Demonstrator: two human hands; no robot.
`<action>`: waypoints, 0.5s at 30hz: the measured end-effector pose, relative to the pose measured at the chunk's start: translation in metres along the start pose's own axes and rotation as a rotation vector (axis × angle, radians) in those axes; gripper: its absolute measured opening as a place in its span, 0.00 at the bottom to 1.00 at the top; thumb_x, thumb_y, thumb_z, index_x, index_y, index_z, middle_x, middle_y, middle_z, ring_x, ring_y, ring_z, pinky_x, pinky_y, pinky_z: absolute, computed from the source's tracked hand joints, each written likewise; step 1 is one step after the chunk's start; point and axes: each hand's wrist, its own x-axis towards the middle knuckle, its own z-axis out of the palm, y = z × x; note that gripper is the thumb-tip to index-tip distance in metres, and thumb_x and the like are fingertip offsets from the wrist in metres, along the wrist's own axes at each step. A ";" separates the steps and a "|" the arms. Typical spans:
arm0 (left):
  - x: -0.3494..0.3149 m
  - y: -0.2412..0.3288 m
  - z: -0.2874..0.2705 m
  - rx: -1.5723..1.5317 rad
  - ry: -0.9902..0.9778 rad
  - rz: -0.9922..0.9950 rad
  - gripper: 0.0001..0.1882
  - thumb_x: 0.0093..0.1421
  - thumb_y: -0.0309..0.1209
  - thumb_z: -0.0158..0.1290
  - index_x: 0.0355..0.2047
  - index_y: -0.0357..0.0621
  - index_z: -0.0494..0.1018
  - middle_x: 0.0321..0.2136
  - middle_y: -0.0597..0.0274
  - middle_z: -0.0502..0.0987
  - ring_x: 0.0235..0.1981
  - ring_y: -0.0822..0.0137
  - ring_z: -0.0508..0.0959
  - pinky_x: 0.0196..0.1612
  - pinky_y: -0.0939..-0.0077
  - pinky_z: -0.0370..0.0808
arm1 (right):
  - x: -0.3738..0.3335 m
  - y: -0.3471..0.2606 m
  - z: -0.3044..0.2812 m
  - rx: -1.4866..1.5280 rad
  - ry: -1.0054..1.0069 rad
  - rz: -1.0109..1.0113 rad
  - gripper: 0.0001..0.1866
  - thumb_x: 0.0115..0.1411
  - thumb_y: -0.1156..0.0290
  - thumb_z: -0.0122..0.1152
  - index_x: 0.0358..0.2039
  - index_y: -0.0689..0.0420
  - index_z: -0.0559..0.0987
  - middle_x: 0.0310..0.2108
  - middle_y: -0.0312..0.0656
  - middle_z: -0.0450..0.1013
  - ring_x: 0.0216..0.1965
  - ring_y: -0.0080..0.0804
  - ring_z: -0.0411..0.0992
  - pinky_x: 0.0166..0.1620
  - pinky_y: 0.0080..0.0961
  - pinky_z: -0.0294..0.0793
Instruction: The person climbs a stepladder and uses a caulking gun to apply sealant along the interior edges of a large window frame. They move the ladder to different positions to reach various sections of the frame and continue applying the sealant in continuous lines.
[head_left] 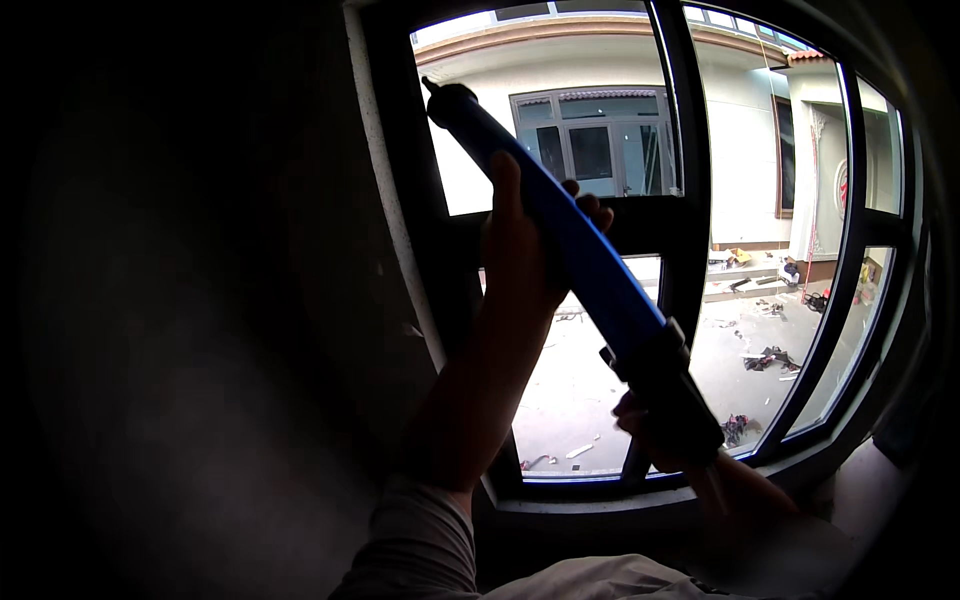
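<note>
- Slanting across the middle, in front of the window (688, 225), is a blue caulking gun (590, 255), its nozzle toward ten-thirty.
- Just above centre, the left hand (517, 240) has its grip wrapped around the barrel.
- At four o'clock, the right hand's grip (655, 442) is closed on the dark handle (685, 405).
- Outside, past three o'clock, scraps (770, 358) litter the yard (715, 385).

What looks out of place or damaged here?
The debris outside the window: dark and pale bits lie scattered over the ground, which looks untidy. No damage shows on the blue tool, though its dark ends are hard to make out. The picture's left side is too dark to judge.
</note>
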 end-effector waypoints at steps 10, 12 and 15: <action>0.098 0.051 0.033 0.308 -0.269 0.166 0.15 0.64 0.36 0.53 0.41 0.35 0.70 0.32 0.53 0.76 0.37 0.57 0.78 0.45 0.58 0.78 | 0.133 0.040 -0.012 -0.044 0.385 -0.072 0.12 0.68 0.59 0.52 0.45 0.52 0.74 0.12 0.29 0.58 0.09 0.18 0.57 0.13 0.16 0.56; 0.096 0.055 0.044 0.382 -0.233 0.182 0.18 0.64 0.37 0.51 0.45 0.32 0.70 0.38 0.47 0.77 0.43 0.52 0.79 0.48 0.55 0.78 | 0.154 0.026 -0.019 0.237 0.381 -0.053 0.09 0.68 0.59 0.53 0.40 0.50 0.74 0.10 0.28 0.57 0.08 0.17 0.56 0.12 0.15 0.54; 0.105 0.067 0.036 0.533 -0.322 0.147 0.22 0.66 0.40 0.50 0.48 0.30 0.66 0.41 0.44 0.76 0.44 0.50 0.80 0.47 0.54 0.80 | 0.183 -0.027 -0.005 0.862 0.286 0.160 0.09 0.67 0.60 0.56 0.34 0.49 0.73 0.09 0.28 0.59 0.07 0.18 0.57 0.11 0.17 0.53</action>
